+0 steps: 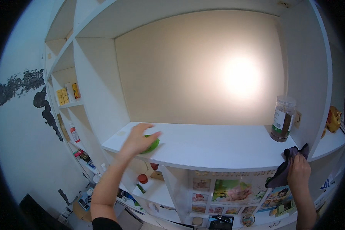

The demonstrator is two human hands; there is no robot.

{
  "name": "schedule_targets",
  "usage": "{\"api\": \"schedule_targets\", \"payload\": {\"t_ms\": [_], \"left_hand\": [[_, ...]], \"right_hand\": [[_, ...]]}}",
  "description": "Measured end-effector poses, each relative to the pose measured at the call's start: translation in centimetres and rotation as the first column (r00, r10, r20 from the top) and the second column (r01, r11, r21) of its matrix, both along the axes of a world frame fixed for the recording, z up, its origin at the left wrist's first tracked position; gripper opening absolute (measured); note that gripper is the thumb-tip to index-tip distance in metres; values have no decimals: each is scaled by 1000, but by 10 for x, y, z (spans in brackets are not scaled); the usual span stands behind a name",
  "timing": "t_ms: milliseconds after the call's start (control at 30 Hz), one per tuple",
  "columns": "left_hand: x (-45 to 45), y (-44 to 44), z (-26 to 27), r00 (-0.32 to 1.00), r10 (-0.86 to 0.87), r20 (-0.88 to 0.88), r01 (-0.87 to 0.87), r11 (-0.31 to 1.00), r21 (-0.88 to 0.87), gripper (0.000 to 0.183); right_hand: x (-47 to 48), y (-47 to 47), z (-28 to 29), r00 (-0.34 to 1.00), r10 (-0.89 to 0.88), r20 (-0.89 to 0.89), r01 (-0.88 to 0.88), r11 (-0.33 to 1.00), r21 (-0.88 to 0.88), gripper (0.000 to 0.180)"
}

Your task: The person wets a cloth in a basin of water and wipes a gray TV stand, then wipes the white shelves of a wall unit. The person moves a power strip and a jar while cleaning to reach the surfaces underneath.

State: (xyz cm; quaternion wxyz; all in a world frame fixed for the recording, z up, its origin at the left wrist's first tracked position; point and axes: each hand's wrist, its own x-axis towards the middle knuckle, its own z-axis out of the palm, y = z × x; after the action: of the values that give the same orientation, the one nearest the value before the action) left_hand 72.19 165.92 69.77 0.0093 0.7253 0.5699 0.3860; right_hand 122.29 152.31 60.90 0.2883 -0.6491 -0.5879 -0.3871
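Note:
My left hand reaches over the left part of a white shelf, fingers apart. Beneath it, partly hidden by the hand, is a small bright green object, rounded like a dish or lid; whether the fingers touch it I cannot tell. At the shelf's right front corner my right hand grips a grey-purple cloth with dark edging, part of which hangs below the front edge. Just behind that hand a clear plastic jar with a label and dark brown contents stands upright near the right side panel.
Side panels bound the shelf. Small yellow boxes and a red-and-white bottle occupy side shelves at left. A gold figurine sits beyond the right panel. Below are a red-lidded container and a photo display.

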Motion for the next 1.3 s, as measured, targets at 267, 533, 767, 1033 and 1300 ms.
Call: {"api": "schedule_targets", "payload": {"t_ms": [267, 533, 767, 1033, 1300], "left_hand": [[-17, -26, -4, 985, -71, -156, 44, 984, -171, 44], [30, 10, 19, 966, -49, -253, 89, 985, 148, 26], [247, 4, 5, 767, -594, -243, 641, 724, 255, 47], [316, -1, -19, 636, -716, -289, 663, 698, -271, 90], [280, 4, -8, 698, -629, -342, 664, 747, -17, 66]], "right_hand": [[-11, -6, 10, 998, 33, 50, -34, 999, 25, 11], [-16, -7, 14, 996, 64, 68, -67, 997, 33, 16], [-8, -13, 13, 998, 8, 64, -7, 1000, -22, 19], [-27, -27, 19, 971, 232, 65, -224, 969, -109, 30], [-106, 5, 38, 777, 623, 97, -560, 753, -346, 44]]}}
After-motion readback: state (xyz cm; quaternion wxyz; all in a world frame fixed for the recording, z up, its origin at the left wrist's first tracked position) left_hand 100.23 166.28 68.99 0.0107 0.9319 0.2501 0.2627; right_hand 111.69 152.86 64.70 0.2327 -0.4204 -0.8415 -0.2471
